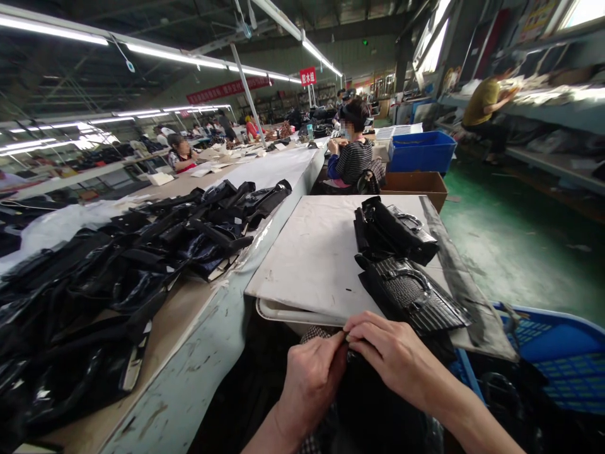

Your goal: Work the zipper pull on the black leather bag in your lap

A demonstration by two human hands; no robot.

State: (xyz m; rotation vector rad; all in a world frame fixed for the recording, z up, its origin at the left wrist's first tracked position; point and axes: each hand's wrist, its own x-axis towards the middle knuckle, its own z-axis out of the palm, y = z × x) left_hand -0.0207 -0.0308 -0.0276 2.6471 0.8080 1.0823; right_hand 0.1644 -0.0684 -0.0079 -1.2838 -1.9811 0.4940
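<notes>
My left hand [309, 378] and my right hand [390, 353] meet just below the near edge of a white work board [312, 252]. Both are closed, fingertips pinched together on a black piece [363, 403] lying in my lap; its shape is mostly hidden. On the board's right side lies a black crocodile-textured bag part with a metal handle [411, 293], and behind it a stack of glossy black bag parts [392, 230].
A long table [198, 353] on the left carries a heap of black bag pieces [118, 271]. A blue crate [562, 353] sits at my right. A person in a striped top [352, 157] works ahead, beside a blue bin [420, 151] and cardboard box [416, 184]. Green floor lies to the right.
</notes>
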